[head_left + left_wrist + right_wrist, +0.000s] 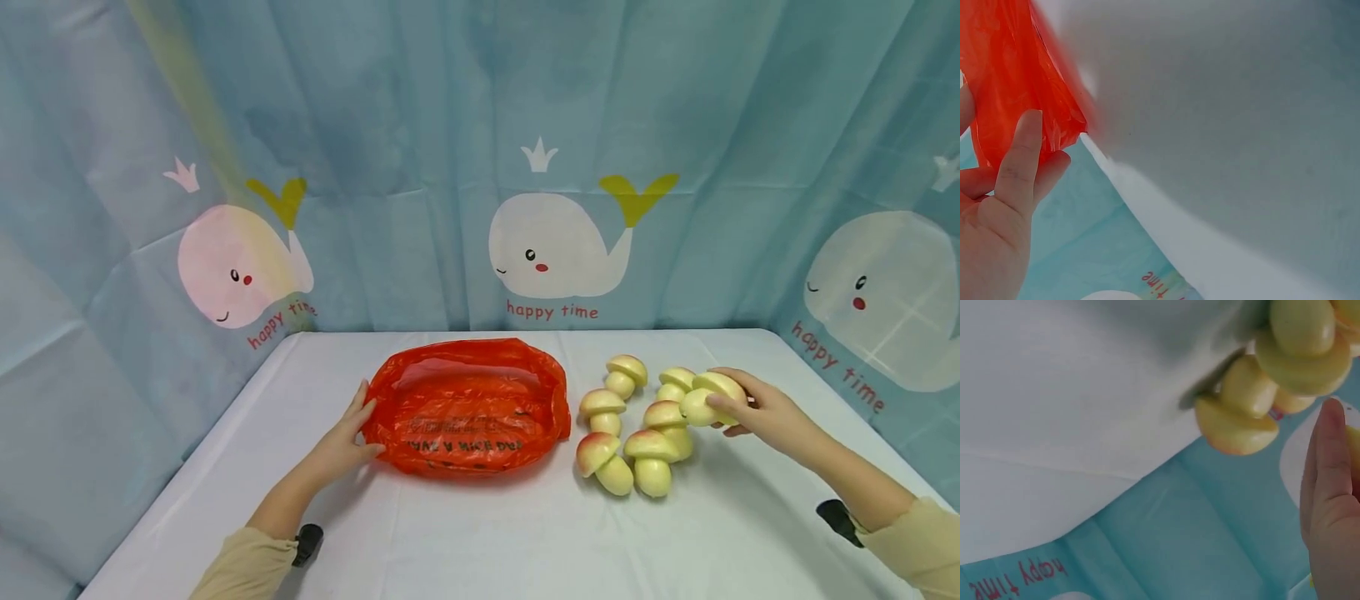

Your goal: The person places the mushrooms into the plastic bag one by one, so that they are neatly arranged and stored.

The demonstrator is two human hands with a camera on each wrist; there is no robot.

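A red plastic bag point(468, 408), its mouth spread wide and some printing on it, lies on the white-covered table. My left hand point(345, 442) rests against the bag's left side, fingers fairly straight and thumb apart; the left wrist view shows the fingers point(1019, 156) along the red film. To the right, my right hand point(765, 412) holds a pale yellow toy mushroom point(701, 407) between thumb and fingers, above the table. Only a sliver of it shows in the right wrist view, behind the hand point(1335, 487). Several similar mushrooms point(652, 479) stand or lie just left of that hand.
The white tablecloth point(480, 533) spreads around the bag and mushrooms. Behind the table and at both sides hangs a light blue curtain point(420, 208) with whale prints. Dark wrist cameras point(307, 543) are worn near both sleeves.
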